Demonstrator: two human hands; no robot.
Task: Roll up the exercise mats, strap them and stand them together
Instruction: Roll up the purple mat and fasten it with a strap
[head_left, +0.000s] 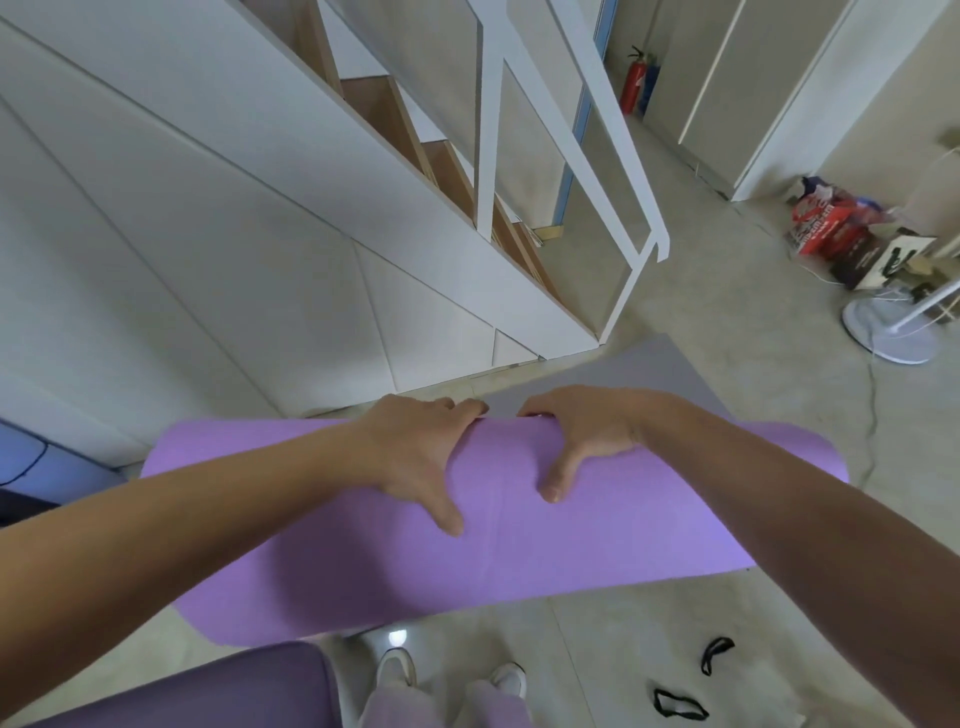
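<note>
Plainly, a purple mat (519, 530) is seen rolled into a thick tube lying crosswise in front of the person's legs (whether it rests on the floor (623, 649) or is lifted off it cannot be told). It is gripped near its middle by both hands. The left hand (415, 452) and the right hand (587, 431) are set close together, with fingers curled over the far side of the roll and thumbs spread on its near face. A flat grey sheet (623, 374) is spread on the floor just beyond the fingertips, toward the white staircase (467, 208). Two black straps (680, 704) are left lying on the floor near the right forearm, apart from each other. A white fan base (888, 332) and a red bag (826, 228) are seen farther off.
</note>
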